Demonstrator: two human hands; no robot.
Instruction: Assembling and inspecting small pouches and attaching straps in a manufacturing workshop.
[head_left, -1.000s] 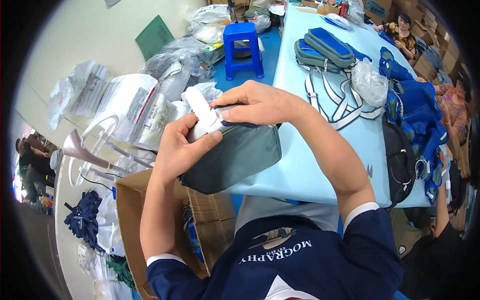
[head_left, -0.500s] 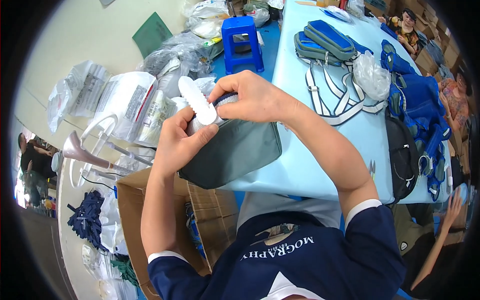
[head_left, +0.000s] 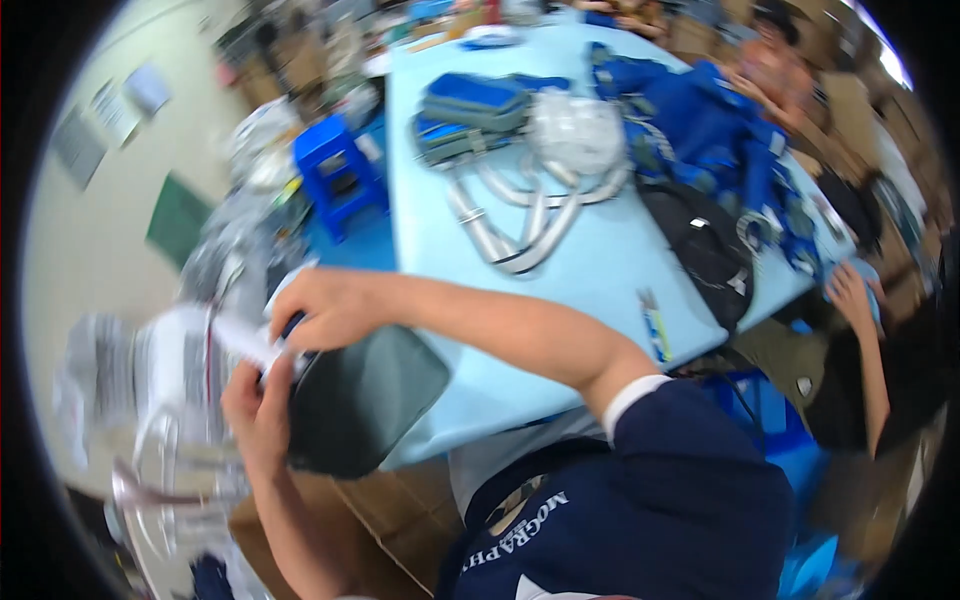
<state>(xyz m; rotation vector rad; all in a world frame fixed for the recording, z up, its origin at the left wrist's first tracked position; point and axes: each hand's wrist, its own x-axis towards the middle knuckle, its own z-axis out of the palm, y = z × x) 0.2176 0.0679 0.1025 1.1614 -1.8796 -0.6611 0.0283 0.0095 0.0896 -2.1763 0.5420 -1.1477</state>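
A dark grey-green fabric pouch [head_left: 368, 400] hangs between my hands at the table's left edge, over a cardboard box. My left hand [head_left: 258, 408] is closed on its left rim, thumb and fingers pinched together. From above, my right hand [head_left: 325, 308] curls over the upper rim, fingers bent round it. A flat white strip [head_left: 243, 338], seen with ridged edges in the earlier frame, sticks out between both hands. Motion blurs it, and the fingers hide where it meets the pouch.
On the light blue table [head_left: 560, 330] lie thread snips [head_left: 655, 326], a black bag [head_left: 705, 255], blue-grey pouches [head_left: 470, 110], white straps [head_left: 520, 255] and blue bags [head_left: 715, 120]. A blue stool [head_left: 338, 175] stands beyond. The open cardboard box [head_left: 340, 525] sits below. Another person's hand [head_left: 852, 295] shows at right.
The view has swung to the right, so the table and stool sit further left in it. Both hands keep hold of the pouch, and the snips show more fully.
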